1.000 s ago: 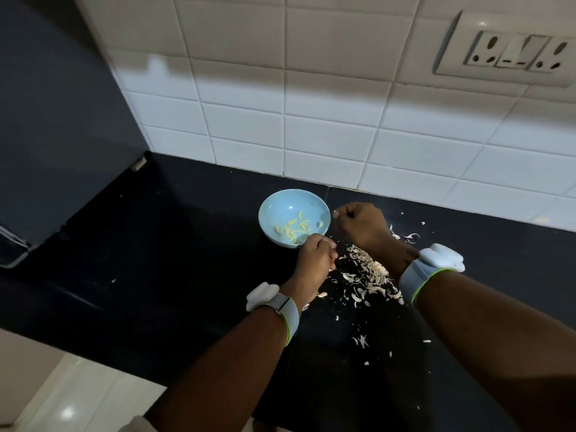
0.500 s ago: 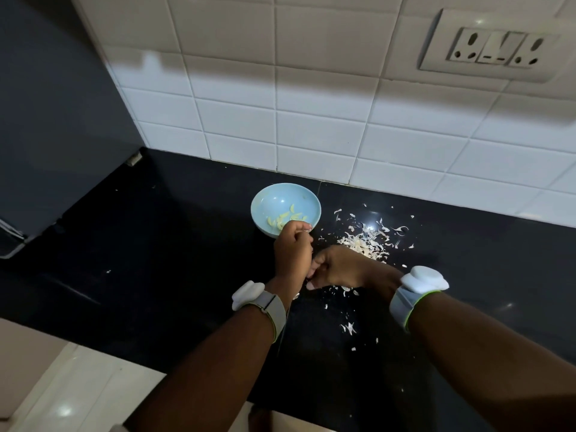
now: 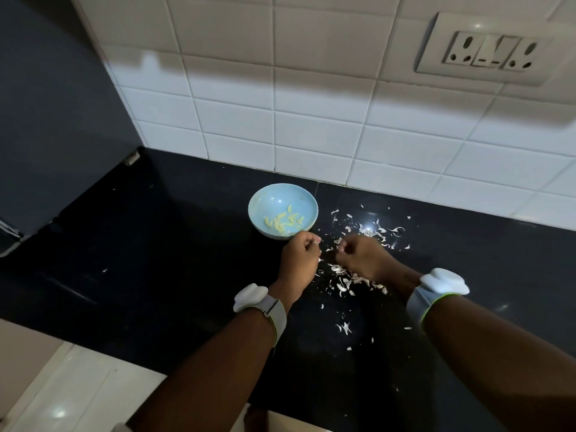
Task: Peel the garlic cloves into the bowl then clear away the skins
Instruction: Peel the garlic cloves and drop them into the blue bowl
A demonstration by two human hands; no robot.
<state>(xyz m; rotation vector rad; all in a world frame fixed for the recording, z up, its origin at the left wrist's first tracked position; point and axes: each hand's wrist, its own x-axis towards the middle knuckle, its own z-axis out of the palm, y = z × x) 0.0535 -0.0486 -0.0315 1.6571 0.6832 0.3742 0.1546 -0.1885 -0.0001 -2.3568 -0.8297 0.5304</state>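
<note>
Your left hand and right hand hover close together above the black worktop, just in front of the bowl. The fingers of both hands are curled inward, knuckles up, fingertips facing each other across a narrow gap. Whether a clove sits between them you cannot tell; the hands hide it and the light is dim.

The bowl is pale blue and stands upright on the worktop near the tiled wall. Its near rim lies just beyond your left hand. Peeled garlic cloves lie in a loose heap in the bottom of the bowl.

The skins are scattered on the worktop, right of the bowl. One patch lies beyond your right hand, another below and between your hands, and a few stray flakes lie nearer to you.

Both forearms reach forward from the lower edge of the view, each wrist carrying a white band. A socket plate is on the wall, upper right.
</note>
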